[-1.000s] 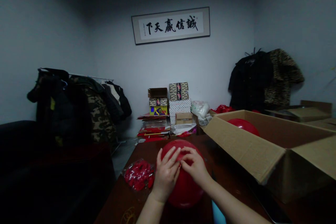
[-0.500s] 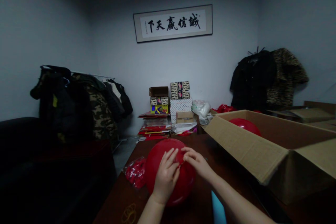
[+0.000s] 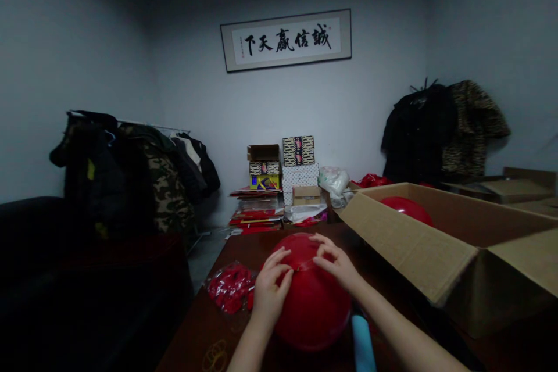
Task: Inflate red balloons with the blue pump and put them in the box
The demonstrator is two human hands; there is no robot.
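A large inflated red balloon [image 3: 311, 308] sits over the dark table in front of me. On its left side my left hand [image 3: 272, 288] pinches with thumb and index finger near the balloon's upper front. Opposite it, my right hand [image 3: 333, 264] also pinches, its other fingers raised. Between the two pinches runs a thin, stretched strip that looks like the balloon's neck; its exact shape is too small to make out. A clear bag of red balloons [image 3: 229, 288] lies left of the left hand. Below the right forearm is a light blue cylinder [image 3: 362, 343], probably a balloon pump.
At the right stands an open cardboard box [image 3: 418, 238] with a red balloon [image 3: 407, 209] inside. Yellowish rings [image 3: 214, 356] lie on the table [image 3: 192, 337] near its front left. Stacked boxes [image 3: 299, 151] and flat red packets [image 3: 257, 215] stand at the back.
The balloon has shifted right and slightly toward me, showing more of the bag and the blue cylinder's rounded top. The gap between my pinching fingers has widened, with the strip stretched across it.
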